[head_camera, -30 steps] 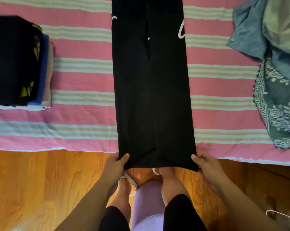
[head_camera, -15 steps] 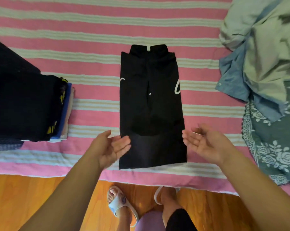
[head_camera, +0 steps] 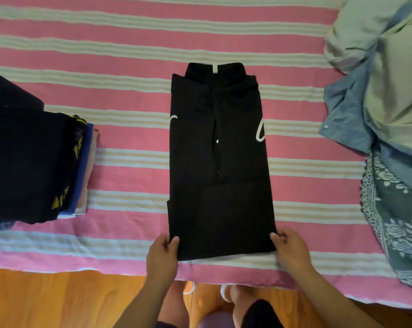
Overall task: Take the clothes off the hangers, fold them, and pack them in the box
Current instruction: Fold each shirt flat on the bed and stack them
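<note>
On the pink-and-cream striped bedspread (head_camera: 129, 95), a long black garment with white lettering (head_camera: 220, 166) lies flat, its collar end away from the viewer and its near end already turned up once over the body. Left hand (head_camera: 163, 255) pinches the near left corner, thumb on top of the cloth; right hand (head_camera: 291, 250) pinches the near right corner in the same way, so both hands hold the garment's doubled near edge. A stack of folded clothes, black on top with blue and pale layers beneath (head_camera: 34, 166), sits well apart to the left; a loose heap of unfolded clothes, pale green, blue and teal floral (head_camera: 385, 119), lies to the right. No hanger or box is in view.

Step in hand, as judged: folding, midway through this piece, with the lengthwise folds made and the crosswise folds begun. The next move appears to call for lifting both corners together and carrying the near edge evenly toward the collar, keeping the side edges aligned so the sleeves tucked inside do not slip out, then smoothing the result before it joins the stack. Soft cloth may sag between the two hands if they rise unevenly.
</note>
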